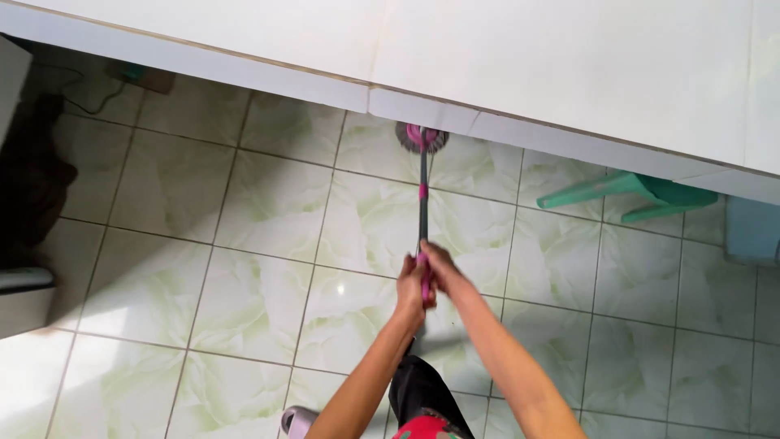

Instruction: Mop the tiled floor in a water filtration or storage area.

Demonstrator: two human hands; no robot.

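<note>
1. We hold a mop (pixel 422 191) by the near end of its thin straight pole; its round grey head with a pink hub lies on the floor (pixel 268 203) right at the foot of the white ledge (pixel 422 110), partly tucked under that edge.
2. We judge it light and stiff in the pole, soft and floppy at the stringy head (probably damp, so a little draggy); the pink grip at the near end is the natural place to hold.
3. Our left hand (pixel 410 291) and right hand (pixel 439 264) are both closed tight round that grip, touching each other.
4. The floor is glossy pale-green marbled tile with dark grout lines, likely slippery.
5. A green plastic stool (pixel 642 195) lies tipped under the ledge toward the right edge, well apart from the mop.
</note>
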